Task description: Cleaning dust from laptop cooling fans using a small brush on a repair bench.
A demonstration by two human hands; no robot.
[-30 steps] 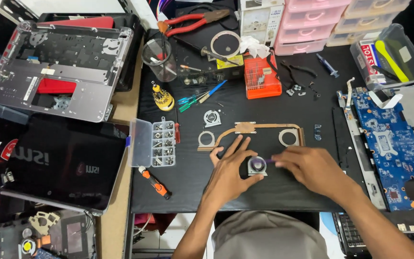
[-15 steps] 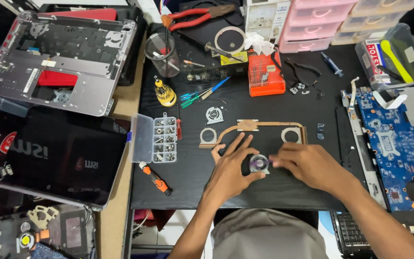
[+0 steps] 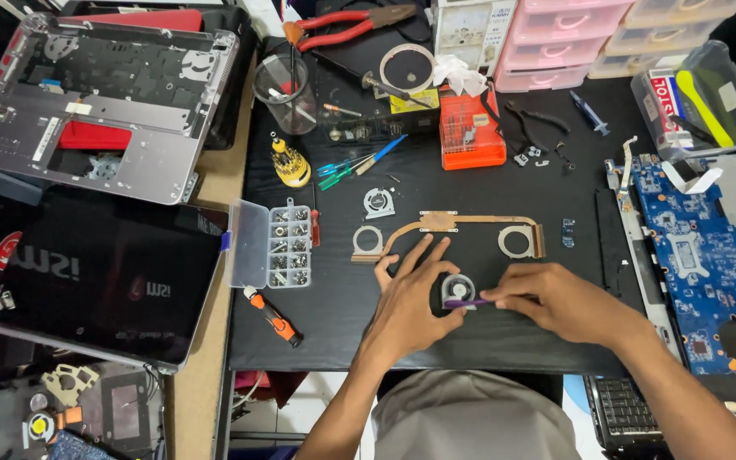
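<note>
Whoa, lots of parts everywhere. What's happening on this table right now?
A person sits at a black work mat with a taken-apart laptop around them. Their left hand steadies a small round cooling fan, while the right hand holds a thin purple tool against it. Just beyond lies a copper heat pipe with two ring-shaped ends. A blue circuit board sits at the right, a screw organiser box at the left.
</note>
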